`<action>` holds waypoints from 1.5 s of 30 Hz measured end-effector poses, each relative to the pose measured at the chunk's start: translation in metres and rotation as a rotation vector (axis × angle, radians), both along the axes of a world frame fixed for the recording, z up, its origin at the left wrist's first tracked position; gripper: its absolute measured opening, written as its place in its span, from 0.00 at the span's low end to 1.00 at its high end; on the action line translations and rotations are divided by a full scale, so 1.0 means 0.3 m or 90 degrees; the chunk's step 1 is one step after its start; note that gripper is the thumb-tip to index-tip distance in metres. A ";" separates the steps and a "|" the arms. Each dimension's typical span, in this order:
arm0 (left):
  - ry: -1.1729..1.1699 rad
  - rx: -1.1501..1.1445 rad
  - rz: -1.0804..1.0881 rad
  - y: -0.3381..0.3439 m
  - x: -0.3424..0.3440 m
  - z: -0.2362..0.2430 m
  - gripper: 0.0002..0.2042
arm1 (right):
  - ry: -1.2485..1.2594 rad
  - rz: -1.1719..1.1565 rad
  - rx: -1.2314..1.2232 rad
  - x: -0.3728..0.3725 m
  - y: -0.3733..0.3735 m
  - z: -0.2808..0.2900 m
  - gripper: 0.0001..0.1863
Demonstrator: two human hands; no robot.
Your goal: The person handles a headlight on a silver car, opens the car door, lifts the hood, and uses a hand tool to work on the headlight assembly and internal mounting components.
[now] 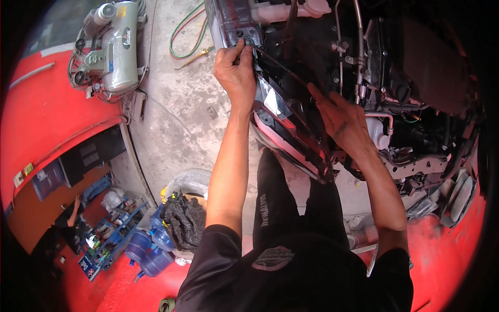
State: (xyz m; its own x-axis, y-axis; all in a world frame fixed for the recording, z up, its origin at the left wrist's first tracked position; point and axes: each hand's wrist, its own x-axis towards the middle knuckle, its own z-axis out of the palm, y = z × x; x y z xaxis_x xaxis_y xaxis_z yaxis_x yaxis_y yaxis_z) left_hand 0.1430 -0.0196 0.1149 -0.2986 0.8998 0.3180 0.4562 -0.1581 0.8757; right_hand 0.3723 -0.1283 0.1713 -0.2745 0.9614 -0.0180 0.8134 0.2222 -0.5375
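Note:
My left hand (pixel 235 75) is closed in a pinch at the upper corner of a car's headlight (pixel 274 100), beside the grey body panel (pixel 223 23). What its fingertips grip is too small to make out. From there a thin dark rod (pixel 283 67) slants down to my right hand (pixel 341 122), whose fingers lie along its lower end, partly lost in shadow. Below the headlight, a long red and dark trim piece (pixel 286 136) runs along the car's edge, above my legs.
The opened engine bay holds metal pipes (pixel 358 52) and a white reservoir (pixel 377 132). An air compressor (pixel 122 52) stands at the far left. Green and red hoses (pixel 179 39) lie on the concrete floor. Blue water jugs (pixel 150 252) and a tyre (pixel 189 179) are at lower left.

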 end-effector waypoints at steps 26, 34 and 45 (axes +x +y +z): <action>-0.101 -0.063 -0.016 0.010 -0.009 -0.028 0.10 | -0.150 0.082 -0.046 0.021 0.056 0.023 0.41; -0.090 -0.053 -0.024 0.012 0.001 -0.030 0.10 | -0.109 -0.016 -0.024 0.009 0.026 -0.075 0.42; -0.068 -0.071 -0.012 0.007 0.000 -0.033 0.11 | 0.085 -0.003 0.013 0.052 0.063 -0.169 0.31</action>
State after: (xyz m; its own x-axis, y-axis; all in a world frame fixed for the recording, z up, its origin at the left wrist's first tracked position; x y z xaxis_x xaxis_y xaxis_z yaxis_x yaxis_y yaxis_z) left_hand 0.1429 -0.0175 0.1050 -0.3078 0.9336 0.1833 0.3577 -0.0650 0.9316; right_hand 0.3879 -0.1094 0.1205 -0.2685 0.9625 0.0381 0.7357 0.2305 -0.6369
